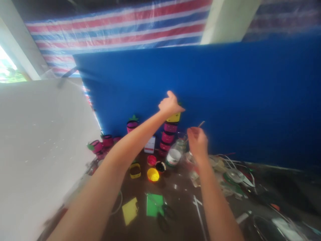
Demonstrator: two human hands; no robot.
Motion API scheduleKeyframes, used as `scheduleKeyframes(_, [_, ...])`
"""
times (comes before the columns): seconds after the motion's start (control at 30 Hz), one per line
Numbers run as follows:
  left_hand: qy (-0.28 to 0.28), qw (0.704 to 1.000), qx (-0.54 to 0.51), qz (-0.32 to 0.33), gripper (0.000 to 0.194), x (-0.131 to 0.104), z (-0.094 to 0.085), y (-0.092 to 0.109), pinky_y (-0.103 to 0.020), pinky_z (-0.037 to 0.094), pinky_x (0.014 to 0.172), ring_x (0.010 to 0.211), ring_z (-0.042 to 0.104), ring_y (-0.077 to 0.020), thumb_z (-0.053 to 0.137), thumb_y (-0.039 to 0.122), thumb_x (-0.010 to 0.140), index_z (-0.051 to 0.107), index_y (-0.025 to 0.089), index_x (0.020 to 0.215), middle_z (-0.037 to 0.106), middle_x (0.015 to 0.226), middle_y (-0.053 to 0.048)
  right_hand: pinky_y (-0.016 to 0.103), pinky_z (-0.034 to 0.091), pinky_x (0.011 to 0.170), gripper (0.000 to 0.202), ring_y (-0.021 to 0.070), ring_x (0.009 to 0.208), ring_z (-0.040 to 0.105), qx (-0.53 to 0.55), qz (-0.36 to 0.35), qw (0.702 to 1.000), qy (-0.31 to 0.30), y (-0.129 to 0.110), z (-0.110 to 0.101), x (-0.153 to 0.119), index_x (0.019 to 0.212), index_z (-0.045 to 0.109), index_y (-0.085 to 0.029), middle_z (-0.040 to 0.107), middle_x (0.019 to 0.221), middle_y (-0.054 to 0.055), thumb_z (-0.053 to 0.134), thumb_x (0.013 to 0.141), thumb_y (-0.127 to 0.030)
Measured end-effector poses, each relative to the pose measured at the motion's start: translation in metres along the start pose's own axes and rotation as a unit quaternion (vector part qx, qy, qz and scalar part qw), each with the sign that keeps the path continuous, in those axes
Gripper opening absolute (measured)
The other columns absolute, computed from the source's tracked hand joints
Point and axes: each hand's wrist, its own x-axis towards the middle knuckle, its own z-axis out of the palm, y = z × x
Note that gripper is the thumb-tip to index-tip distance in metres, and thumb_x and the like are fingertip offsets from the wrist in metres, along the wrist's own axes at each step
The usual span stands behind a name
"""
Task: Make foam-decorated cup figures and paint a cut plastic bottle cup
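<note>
Forearms fill the lower frame, both mine, reaching up and away over the dark tabletop (pixel 180 231). Left hand (pixel 170 105) sits at the top of a vertical stack of pink and yellow round craft bands (pixel 170 134), fingers curled closed over the uppermost yellow piece (pixel 174 117); whether I grip it or only press on it, I cannot tell. Stack's long axis runs upright, directly below that hand, against the blue backing board (pixel 250 100).

Right hand (pixel 197 142) hangs lower and to the right of the stack, clearly apart from it, fingers pinched narrow on a thin pale stick (pixel 201 124) that angles up and right. Left hand is the nearer of the two to the stack.

Below the right hand stands a clear plastic bottle with a white label (pixel 175 154). Small open paint pots, red, black and yellow (pixel 152 174), lie near the stack's foot. Yellow paper square (pixel 130 210) and green paper square (pixel 154 204) lie nearer me, scissors (pixel 166 214) beside the green one. White foam board (pixel 37 150) stands at left.
</note>
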Motion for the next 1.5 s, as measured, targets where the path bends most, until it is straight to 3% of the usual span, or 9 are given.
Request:
scheduleKeyframes(0.1, [-0.006, 1.000, 0.002, -0.006, 0.105, 0.000, 0.000, 0.004, -0.042, 0.040, 0.088, 0.112, 0.051, -0.0354, 0.075, 0.045, 0.061, 0.011, 0.006, 0.135, 0.052, 0.119, -0.027, 0.041, 0.047, 0.077, 0.050, 0.0266, 0.087, 0.061, -0.026, -0.011, 1.000, -0.008, -0.002, 0.013, 0.004, 0.105, 0.056, -0.009, 0.064, 0.099, 0.018, 0.053, 0.074, -0.049])
scheduleKeyframes(0.17, [-0.006, 1.000, 0.006, -0.008, 0.107, 0.000, 0.000, 0.005, -0.042, 0.040, 0.087, 0.111, 0.051, -0.0350, 0.075, 0.046, 0.061, 0.009, 0.007, 0.135, 0.052, 0.119, -0.027, 0.046, 0.043, 0.083, 0.066, 0.0325, 0.096, 0.058, -0.091, -0.025, 0.996, -0.007, -0.009, 0.025, 0.005, 0.116, 0.051, -0.005, 0.064, 0.102, 0.021, 0.059, 0.070, -0.051])
scheduleKeyframes(0.27, [-0.005, 1.000, 0.013, -0.009, 0.109, 0.000, 0.001, 0.005, -0.041, 0.041, 0.086, 0.110, 0.052, -0.0344, 0.074, 0.046, 0.061, 0.006, 0.008, 0.137, 0.054, 0.118, -0.026, 0.048, 0.041, 0.083, 0.096, 0.0388, 0.099, 0.057, -0.235, -0.027, 0.972, -0.013, -0.023, 0.044, 0.004, 0.133, 0.031, 0.005, 0.063, 0.102, 0.027, 0.061, 0.067, -0.058])
scheduleKeyframes(0.33, [-0.004, 1.000, 0.015, -0.013, 0.109, -0.001, 0.002, 0.005, -0.041, 0.041, 0.086, 0.110, 0.053, -0.0341, 0.074, 0.047, 0.061, 0.004, 0.008, 0.137, 0.054, 0.118, -0.026, 0.046, 0.041, 0.080, 0.106, 0.0392, 0.095, 0.059, -0.282, -0.016, 0.959, -0.013, -0.029, 0.055, 0.002, 0.136, 0.020, 0.010, 0.063, 0.098, 0.029, 0.060, 0.068, -0.060])
scheduleKeyframes(0.53, [-0.011, 1.000, 0.020, -0.014, 0.107, 0.000, 0.001, 0.003, -0.040, 0.042, 0.085, 0.108, 0.054, -0.0325, 0.073, 0.047, 0.062, 0.006, 0.011, 0.137, 0.055, 0.117, -0.024, 0.045, 0.039, 0.081, 0.102, 0.0368, 0.092, 0.061, -0.295, -0.015, 0.955, 0.008, -0.027, 0.068, 0.000, 0.137, 0.015, 0.010, 0.065, 0.093, 0.027, 0.057, 0.072, -0.057])
scheduleKeyframes(0.93, [-0.005, 1.000, 0.017, 0.006, 0.111, -0.007, 0.009, -0.003, -0.045, 0.040, 0.087, 0.113, 0.049, -0.0371, 0.072, 0.055, 0.059, 0.007, 0.011, 0.137, 0.048, 0.122, -0.028, 0.047, 0.040, 0.080, 0.099, 0.0381, 0.094, 0.061, -0.294, -0.023, 0.955, -0.005, -0.022, 0.064, -0.001, 0.137, 0.019, 0.007, 0.065, 0.095, 0.027, 0.055, 0.072, -0.058])
scheduleKeyframes(1.17, [-0.002, 1.000, -0.017, 0.018, 0.103, -0.018, 0.000, -0.009, -0.044, 0.040, 0.088, 0.113, 0.048, -0.0367, 0.066, 0.063, 0.062, 0.015, 0.011, 0.135, 0.049, 0.122, -0.027, 0.047, 0.039, 0.085, 0.097, 0.0371, 0.101, 0.058, -0.288, 0.008, 0.957, -0.032, -0.027, 0.060, -0.001, 0.138, 0.020, 0.004, 0.063, 0.104, 0.027, 0.056, 0.072, -0.058])
scheduleKeyframes(1.33, [0.049, 0.993, -0.095, 0.049, 0.076, -0.048, -0.007, -0.034, -0.039, 0.040, 0.091, 0.117, 0.048, -0.0308, 0.049, 0.057, 0.080, 0.022, 0.010, 0.133, 0.047, 0.126, -0.025, 0.048, 0.038, 0.087, 0.097, 0.0372, 0.101, 0.058, -0.265, -0.003, 0.963, -0.040, -0.026, 0.050, -0.008, 0.138, 0.021, 0.003, 0.062, 0.106, 0.026, 0.054, 0.072, -0.060])
scheduleKeyframes(1.5, [0.190, 0.955, -0.165, 0.156, 0.049, -0.111, 0.002, -0.092, -0.035, 0.036, 0.099, 0.120, 0.046, -0.0208, 0.037, 0.042, 0.091, 0.033, 0.014, 0.131, 0.048, 0.129, -0.017, 0.050, 0.039, 0.087, 0.089, 0.0326, 0.102, 0.057, -0.171, -0.052, 0.984, 0.001, -0.014, 0.023, -0.024, 0.138, 0.025, -0.008, 0.061, 0.112, 0.018, 0.054, 0.072, -0.059])
